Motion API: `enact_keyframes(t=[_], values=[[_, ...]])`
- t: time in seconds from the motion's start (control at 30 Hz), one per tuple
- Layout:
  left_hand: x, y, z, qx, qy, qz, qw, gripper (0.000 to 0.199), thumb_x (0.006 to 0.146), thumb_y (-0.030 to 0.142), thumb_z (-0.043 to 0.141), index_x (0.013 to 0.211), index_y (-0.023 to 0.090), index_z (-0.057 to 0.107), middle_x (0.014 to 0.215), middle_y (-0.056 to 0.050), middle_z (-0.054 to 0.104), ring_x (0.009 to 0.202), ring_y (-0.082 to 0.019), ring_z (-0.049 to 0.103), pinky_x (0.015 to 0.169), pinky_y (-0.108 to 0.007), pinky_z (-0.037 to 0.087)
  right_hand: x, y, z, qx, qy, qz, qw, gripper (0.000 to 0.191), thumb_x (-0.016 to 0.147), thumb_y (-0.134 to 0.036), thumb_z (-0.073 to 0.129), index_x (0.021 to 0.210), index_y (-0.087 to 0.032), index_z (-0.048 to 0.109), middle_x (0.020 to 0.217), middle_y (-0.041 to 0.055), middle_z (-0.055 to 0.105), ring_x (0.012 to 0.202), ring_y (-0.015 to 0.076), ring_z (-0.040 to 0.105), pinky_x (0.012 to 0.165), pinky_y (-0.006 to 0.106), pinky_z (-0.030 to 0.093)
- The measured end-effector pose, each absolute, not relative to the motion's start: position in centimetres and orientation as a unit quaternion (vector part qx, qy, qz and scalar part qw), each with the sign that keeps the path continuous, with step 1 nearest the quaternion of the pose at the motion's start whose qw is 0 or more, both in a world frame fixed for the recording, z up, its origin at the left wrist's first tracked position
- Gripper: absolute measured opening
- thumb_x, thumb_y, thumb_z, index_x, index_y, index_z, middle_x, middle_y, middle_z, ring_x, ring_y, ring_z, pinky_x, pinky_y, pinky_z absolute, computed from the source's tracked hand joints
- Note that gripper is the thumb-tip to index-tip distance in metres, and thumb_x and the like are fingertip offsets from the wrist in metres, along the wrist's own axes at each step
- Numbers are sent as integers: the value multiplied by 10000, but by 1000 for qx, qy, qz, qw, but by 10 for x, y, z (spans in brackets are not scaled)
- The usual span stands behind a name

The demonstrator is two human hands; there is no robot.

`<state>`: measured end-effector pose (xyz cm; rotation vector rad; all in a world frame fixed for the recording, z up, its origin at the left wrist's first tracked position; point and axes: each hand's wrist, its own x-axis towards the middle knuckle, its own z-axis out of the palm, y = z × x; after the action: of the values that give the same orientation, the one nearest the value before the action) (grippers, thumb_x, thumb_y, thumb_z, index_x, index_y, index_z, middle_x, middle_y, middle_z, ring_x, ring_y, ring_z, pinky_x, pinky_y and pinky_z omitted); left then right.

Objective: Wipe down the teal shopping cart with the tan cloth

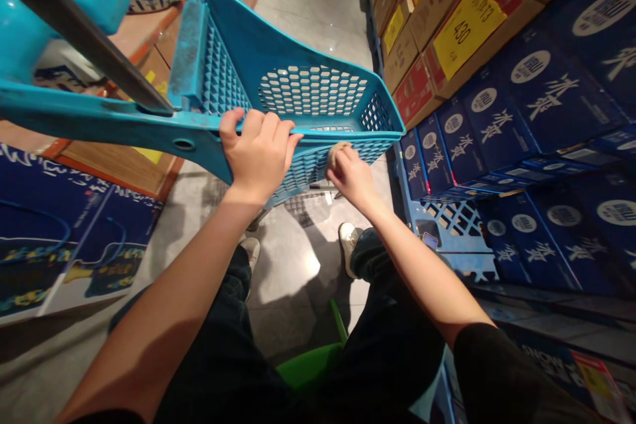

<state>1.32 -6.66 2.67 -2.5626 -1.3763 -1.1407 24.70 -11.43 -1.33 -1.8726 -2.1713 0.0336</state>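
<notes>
A blue plastic shopping cart basket [318, 129] with mesh sides spans the upper middle of the head view. My left hand [259, 152] grips its near top rim, fingers bent over the edge. Just right of it, my right hand [352, 173] is closed by the outer mesh wall, below the rim. Between its fingers is a small tan thing [339, 149] too small to name. No goods show in the visible part of the basket.
Blue drink boxes [497, 126] are stacked on the right, on a blue pallet [460, 242]. Cartons with yellow price signs [464, 30] stand beyond them. More boxes [74, 232] line the left. Something green [311, 364] lies between my legs.
</notes>
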Motion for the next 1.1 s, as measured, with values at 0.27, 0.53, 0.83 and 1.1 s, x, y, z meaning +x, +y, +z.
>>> enact_keyframes(t=[0.27,0.53,0.83,1.1], values=[[9,-68,29,-828,-433,-357,27,321,1098,490,643,1374,392,777,1241,-100,850,1337,-479,692,1272,-797,342,263,-110,0,-643,-755,27,127,134,1032,-205,683,1150,-219,743,1116,91,723,1000,252,682,757,297,441],[12,-66,30,-822,-452,-346,-5,298,1097,468,634,1330,371,794,1298,-110,839,1383,-495,674,1308,-811,294,351,-104,-4,-788,-570,-59,224,108,924,-195,626,1007,-223,689,1061,116,728,983,295,663,823,347,468],[13,-66,28,-822,-443,-358,-5,313,1105,520,622,1326,370,784,1295,-107,836,1393,-484,661,1313,-799,302,287,-106,-17,-684,-701,-15,201,139,996,-188,628,1122,-213,678,1189,136,714,1036,275,673,875,352,551],[10,-68,31,-822,-432,-369,29,331,1113,457,607,1378,376,790,1188,-109,850,1304,-475,700,1255,-796,367,245,-115,-22,-581,-797,58,155,165,1078,-173,624,1200,-244,710,1227,97,708,1106,238,683,872,289,537]])
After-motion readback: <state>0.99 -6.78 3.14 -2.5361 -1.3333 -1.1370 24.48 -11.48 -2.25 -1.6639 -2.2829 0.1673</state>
